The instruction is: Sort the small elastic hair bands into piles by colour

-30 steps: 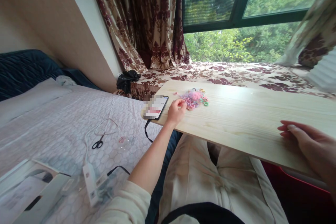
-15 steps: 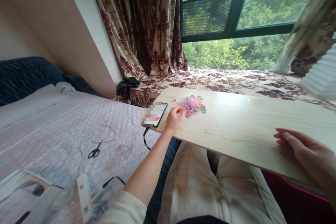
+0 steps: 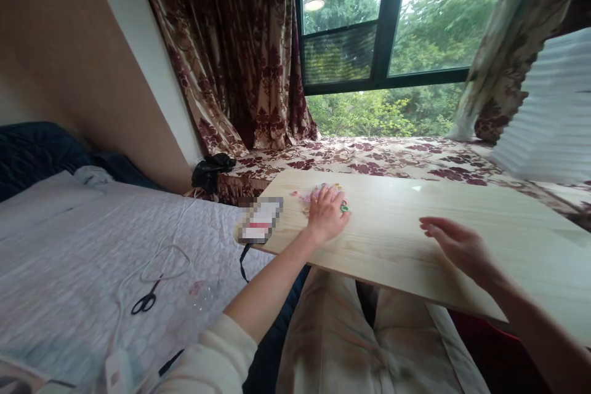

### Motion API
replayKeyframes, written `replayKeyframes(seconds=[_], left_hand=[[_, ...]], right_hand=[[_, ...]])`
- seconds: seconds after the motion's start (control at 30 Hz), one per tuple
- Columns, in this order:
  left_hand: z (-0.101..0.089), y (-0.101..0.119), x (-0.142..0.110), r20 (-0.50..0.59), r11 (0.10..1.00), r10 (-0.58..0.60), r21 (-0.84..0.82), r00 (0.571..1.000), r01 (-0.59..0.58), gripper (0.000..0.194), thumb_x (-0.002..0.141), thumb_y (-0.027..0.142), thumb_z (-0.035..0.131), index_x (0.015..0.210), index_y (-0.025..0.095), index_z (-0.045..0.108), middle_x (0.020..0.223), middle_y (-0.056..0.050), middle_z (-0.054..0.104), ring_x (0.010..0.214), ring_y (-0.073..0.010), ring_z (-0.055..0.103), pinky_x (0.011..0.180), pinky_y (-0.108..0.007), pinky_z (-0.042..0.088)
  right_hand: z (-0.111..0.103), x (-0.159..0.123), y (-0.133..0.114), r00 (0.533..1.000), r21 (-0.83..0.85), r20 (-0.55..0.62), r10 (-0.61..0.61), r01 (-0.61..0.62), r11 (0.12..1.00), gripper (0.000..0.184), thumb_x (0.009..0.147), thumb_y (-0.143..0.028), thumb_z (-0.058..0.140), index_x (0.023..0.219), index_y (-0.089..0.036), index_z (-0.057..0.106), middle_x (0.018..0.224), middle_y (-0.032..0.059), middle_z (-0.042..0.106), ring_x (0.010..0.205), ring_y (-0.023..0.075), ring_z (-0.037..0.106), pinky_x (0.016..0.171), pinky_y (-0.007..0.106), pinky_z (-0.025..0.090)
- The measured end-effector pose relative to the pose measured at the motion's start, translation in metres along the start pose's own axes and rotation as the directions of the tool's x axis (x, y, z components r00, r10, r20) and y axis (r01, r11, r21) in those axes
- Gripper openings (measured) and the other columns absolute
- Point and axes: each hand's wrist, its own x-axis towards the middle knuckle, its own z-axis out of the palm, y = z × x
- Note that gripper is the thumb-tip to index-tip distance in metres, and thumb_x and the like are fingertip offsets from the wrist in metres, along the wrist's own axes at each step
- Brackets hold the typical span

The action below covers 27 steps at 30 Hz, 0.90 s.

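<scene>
Pile of small coloured rings (image 3: pixel 345 206) on wooden surface (image 3: pixel 388 246); left hand (image 3: pixel 327 217) over it, grip spread; right hand (image 3: pixel 462 247) well apart, cannot tell its grip.

Patterned curtains (image 3: pixel 272 74) flank a dark-framed window (image 3: pixel 385 31); a bed (image 3: pixel 92 240) stands left, its headboard (image 3: pixel 32 151) apparently dark blue.
</scene>
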Motion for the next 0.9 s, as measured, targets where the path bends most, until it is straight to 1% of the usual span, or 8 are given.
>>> replayKeyframes(seconds=[0.07, 0.13, 0.27, 0.37, 0.5, 0.7, 0.8, 0.9], left_hand=[[0.009, 0.014, 0.023, 0.115, 0.996, 0.054, 0.061, 0.992, -0.061, 0.051, 0.088, 0.035, 0.054, 0.137, 0.022, 0.049, 0.153, -0.013, 0.041, 0.147, -0.0303, 0.024, 0.121, -0.057, 0.015], [0.018, 0.024, 0.045, 0.241, 0.99, 0.015, 0.133, 0.97, -0.049, 0.052, 0.089, 0.034, 0.05, 0.14, 0.023, 0.046, 0.156, -0.011, 0.036, 0.149, -0.0284, 0.019, 0.122, -0.055, 0.009], [0.033, 0.024, 0.081, 0.306, 0.985, -0.085, 0.168, 0.948, 0.034, 0.054, 0.083, 0.041, 0.057, 0.132, 0.019, 0.054, 0.151, -0.016, 0.042, 0.146, -0.0361, 0.024, 0.119, -0.06, 0.008], [0.035, 0.013, 0.095, 0.354, 0.98, -0.154, 0.175, 0.922, 0.097, 0.053, 0.077, 0.049, 0.06, 0.121, 0.019, 0.062, 0.141, -0.018, 0.053, 0.137, -0.04, 0.037, 0.114, -0.063, 0.018], [0.029, -0.006, 0.09, 0.375, 0.975, -0.189, 0.18, 0.908, 0.129, 0.04, 0.078, 0.045, 0.059, 0.106, 0.02, 0.069, 0.128, -0.017, 0.063, 0.122, -0.0356, 0.053, 0.107, -0.055, 0.033], [0.004, -0.027, 0.06, 0.252, 0.987, -0.106, 0.144, 0.962, 0.071, 0.03, 0.085, 0.04, 0.057, 0.101, 0.019, 0.071, 0.12, -0.016, 0.065, 0.115, -0.0325, 0.056, 0.106, -0.053, 0.033], [-0.007, -0.027, 0.049, 0.15, 0.994, -0.054, 0.098, 0.987, 0.039, 0.025, 0.087, 0.038, 0.057, 0.101, 0.024, 0.071, 0.122, -0.011, 0.064, 0.116, -0.0285, 0.053, 0.107, -0.049, 0.033], [-0.007, -0.018, 0.035, 0.074, 0.998, -0.013, 0.061, 0.997, 0.008, 0.022, 0.091, 0.032, 0.052, 0.095, 0.025, 0.073, 0.116, -0.008, 0.065, 0.115, -0.0252, 0.051, 0.109, -0.046, 0.031]], right_hand=[[0.014, 0.007, -0.003, 0.998, 0.036, 0.05, -0.028, 0.026, 0.999, 0.027, 0.068, -0.04, 0.056, 0.079, -0.02, 0.071, 0.08, 0.009, 0.075, 0.072, 0.022, 0.07, 0.076, 0.039, 0.057], [0.027, 0.01, -0.004, 0.995, 0.04, 0.058, -0.08, 0.078, 0.996, 0.025, 0.07, -0.039, 0.055, 0.08, -0.022, 0.07, 0.085, 0.009, 0.075, 0.076, 0.0225, 0.07, 0.078, 0.04, 0.057], [0.041, 0.005, -0.001, 0.986, 0.004, 0.072, -0.15, 0.15, 0.989, 0.024, 0.074, -0.035, 0.051, 0.082, -0.022, 0.07, 0.089, 0.0084, 0.075, 0.078, 0.0217, 0.069, 0.079, 0.039, 0.056], [0.043, 0.001, 0.003, 0.978, -0.009, 0.094, -0.186, 0.187, 0.982, 0.022, 0.076, -0.032, 0.051, 0.082, -0.023, 0.07, 0.089, 0.0074, 0.074, 0.08, 0.0214, 0.069, 0.08, 0.038, 0.056], [0.043, 0.0, 0.007, 0.974, -0.037, 0.109, -0.2, 0.205, 0.978, 0.022, 0.077, -0.031, 0.051, 0.083, -0.023, 0.07, 0.09, 0.007, 0.074, 0.084, 0.0223, 0.069, 0.082, 0.038, 0.055], [0.044, -0.001, 0.006, 0.967, -0.108, 0.15, -0.206, 0.223, 0.969, 0.024, 0.079, -0.031, 0.048, 0.085, -0.023, 0.07, 0.092, 0.0078, 0.073, 0.084, 0.0232, 0.069, 0.08, 0.039, 0.054], [0.044, -0.002, 0.004, 0.966, -0.125, 0.144, -0.214, 0.232, 0.965, 0.024, 0.08, -0.031, 0.048, 0.085, -0.023, 0.07, 0.092, 0.0079, 0.074, 0.084, 0.0235, 0.069, 0.08, 0.039, 0.054], [0.043, -0.002, 0.004, 0.967, -0.128, 0.137, -0.216, 0.233, 0.964, 0.024, 0.08, -0.03, 0.048, 0.085, -0.023, 0.07, 0.091, 0.0079, 0.074, 0.084, 0.0237, 0.069, 0.08, 0.039, 0.054]])
